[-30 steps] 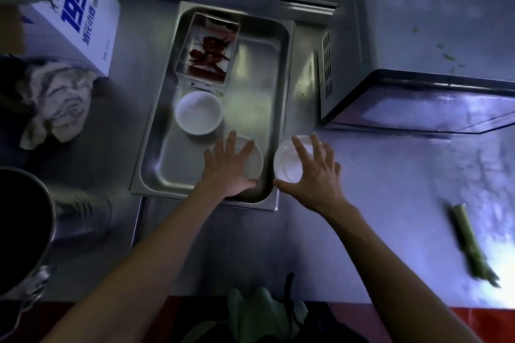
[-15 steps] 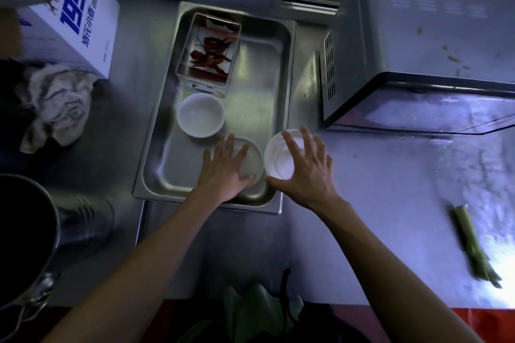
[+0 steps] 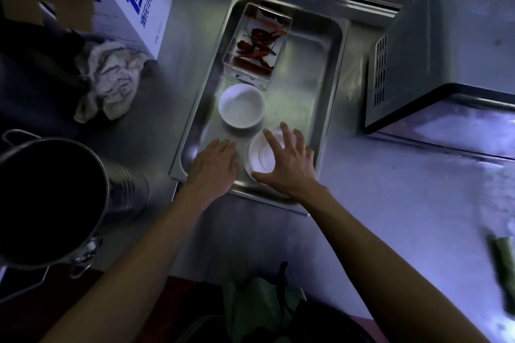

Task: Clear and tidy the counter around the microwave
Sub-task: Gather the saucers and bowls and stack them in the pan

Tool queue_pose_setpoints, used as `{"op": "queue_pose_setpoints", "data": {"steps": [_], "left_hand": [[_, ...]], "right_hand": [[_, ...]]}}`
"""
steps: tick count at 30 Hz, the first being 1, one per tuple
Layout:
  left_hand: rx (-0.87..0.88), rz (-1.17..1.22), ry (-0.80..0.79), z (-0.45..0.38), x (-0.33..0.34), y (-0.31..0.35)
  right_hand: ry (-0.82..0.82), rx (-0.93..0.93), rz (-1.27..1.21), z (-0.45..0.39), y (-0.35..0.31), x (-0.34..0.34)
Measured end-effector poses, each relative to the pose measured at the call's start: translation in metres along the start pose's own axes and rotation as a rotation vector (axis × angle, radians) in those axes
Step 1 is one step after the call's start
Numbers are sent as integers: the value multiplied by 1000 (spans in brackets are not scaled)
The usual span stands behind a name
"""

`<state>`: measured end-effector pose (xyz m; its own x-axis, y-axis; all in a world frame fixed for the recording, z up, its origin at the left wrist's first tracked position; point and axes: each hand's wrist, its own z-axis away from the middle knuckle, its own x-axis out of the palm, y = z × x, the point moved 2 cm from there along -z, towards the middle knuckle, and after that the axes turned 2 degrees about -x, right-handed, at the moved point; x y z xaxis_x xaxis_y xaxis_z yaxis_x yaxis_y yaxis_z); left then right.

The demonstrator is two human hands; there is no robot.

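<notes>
Steel tray: 2 white bowls; right hand grips 1, left hand flat.

I see open bench to the right of the steel tray, running in front of the microwave, which walls off the far right. Inside the tray, the right half lies bare beside the white bowl and the clear box of chillies. On the left, the big pot, a crumpled rag and a carton crowd the way.
</notes>
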<state>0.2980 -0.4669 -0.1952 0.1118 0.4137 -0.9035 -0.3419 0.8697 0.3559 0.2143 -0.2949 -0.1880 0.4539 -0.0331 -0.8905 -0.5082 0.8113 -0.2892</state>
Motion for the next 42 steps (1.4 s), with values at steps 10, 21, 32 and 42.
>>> {"op": "queue_pose_setpoints", "data": {"steps": [10,21,32,42], "left_hand": [[-10,9,-13,4,4,-13],[50,40,-33,7,1,-4],[188,-79,-47,14,-9,82],[475,-163,-134,87,43,246]], "right_hand": [[-57,34,59,-21,-4,37],[-61,43,30,-17,-1,35],[281,107,-91,81,47,-31],[313,378,-203,263,170,-22]]}}
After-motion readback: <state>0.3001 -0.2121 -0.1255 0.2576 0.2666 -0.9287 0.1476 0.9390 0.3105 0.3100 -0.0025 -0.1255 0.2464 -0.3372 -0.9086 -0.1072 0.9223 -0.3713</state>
